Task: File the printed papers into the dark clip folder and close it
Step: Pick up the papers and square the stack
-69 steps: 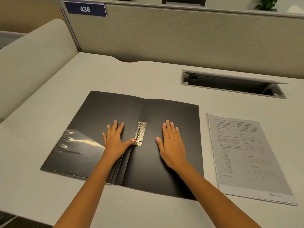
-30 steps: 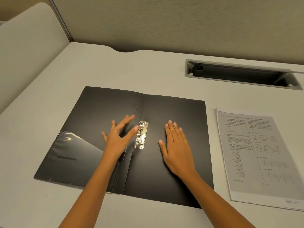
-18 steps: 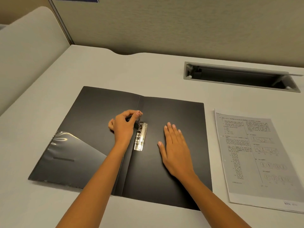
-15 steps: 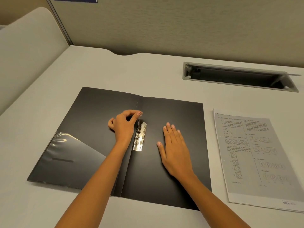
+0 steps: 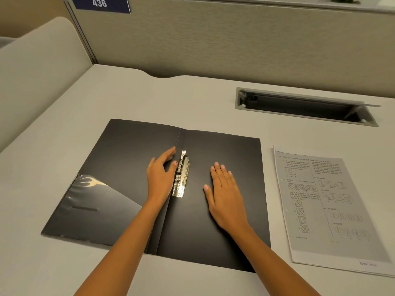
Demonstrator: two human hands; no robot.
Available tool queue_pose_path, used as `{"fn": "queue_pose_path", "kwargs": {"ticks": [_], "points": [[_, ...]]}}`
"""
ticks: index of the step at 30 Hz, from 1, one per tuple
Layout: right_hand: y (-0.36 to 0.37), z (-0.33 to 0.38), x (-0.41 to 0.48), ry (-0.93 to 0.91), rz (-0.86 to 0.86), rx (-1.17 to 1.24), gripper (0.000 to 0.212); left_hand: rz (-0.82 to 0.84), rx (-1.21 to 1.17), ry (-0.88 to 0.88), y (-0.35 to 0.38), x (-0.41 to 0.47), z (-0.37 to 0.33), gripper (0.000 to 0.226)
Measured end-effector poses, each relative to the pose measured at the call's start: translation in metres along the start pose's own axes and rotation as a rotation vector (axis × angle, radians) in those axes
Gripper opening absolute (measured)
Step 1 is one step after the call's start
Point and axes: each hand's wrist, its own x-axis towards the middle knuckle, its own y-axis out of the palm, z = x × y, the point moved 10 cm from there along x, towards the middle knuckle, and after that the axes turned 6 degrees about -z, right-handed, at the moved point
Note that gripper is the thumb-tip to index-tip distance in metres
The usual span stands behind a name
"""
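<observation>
The dark clip folder (image 5: 213, 150) lies open and flat on the desk in front of me. Its metal clip (image 5: 181, 178) sits along the spine, with the lever end raised at the far end. My left hand (image 5: 160, 176) rests on the left leaf beside the clip, thumb touching the clip's side, fingers spread and holding nothing. Flat on the right leaf lies my right hand (image 5: 224, 193), palm down. The printed papers (image 5: 327, 201) lie in a stack on the desk just right of the folder, untouched.
A clear plastic pocket (image 5: 94, 201) covers the lower left leaf. An open cable tray (image 5: 303, 107) is sunk into the desk at the back right. A fabric partition (image 5: 213, 39) with a "436" sign (image 5: 100, 4) closes the back; a padded panel (image 5: 38, 67) stands left.
My left hand went from pinching the clip's lever with curled fingers to lying open beside the clip. The lever now stands raised. My right hand stayed flat on the right leaf.
</observation>
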Motion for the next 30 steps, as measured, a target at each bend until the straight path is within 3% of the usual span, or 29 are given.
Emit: {"fn": "queue_pose_path", "kwargs": {"ticks": [3, 8, 13, 21, 25, 30], "points": [[-0.002, -0.001, 0.000, 0.006, 0.000, 0.049, 0.059, 0.006, -0.071, -0.042, -0.004, -0.019, 0.000, 0.049], [-0.011, 0.000, 0.001, 0.027, 0.019, 0.172, 0.053, -0.053, -0.001, 0.065, -0.014, -0.049, -0.019, 0.047], [-0.035, -0.017, -0.019, 0.180, -0.035, 0.393, 0.051, -0.052, -0.001, 0.160, -0.011, -0.069, -0.040, 0.044], [-0.107, -0.078, -0.077, 0.340, -0.358, 0.346, 0.044, 0.187, 0.001, 0.272, 0.045, -0.107, -0.074, 0.043], [-0.151, -0.120, -0.098, 0.422, -0.522, 0.322, 0.025, 0.308, 0.022, 0.385, 0.084, -0.134, -0.096, 0.042], [-0.183, -0.179, -0.124, 0.607, -0.563, 0.160, 0.030, 0.511, 0.148, 0.562, 0.139, -0.177, -0.114, 0.047]]}}
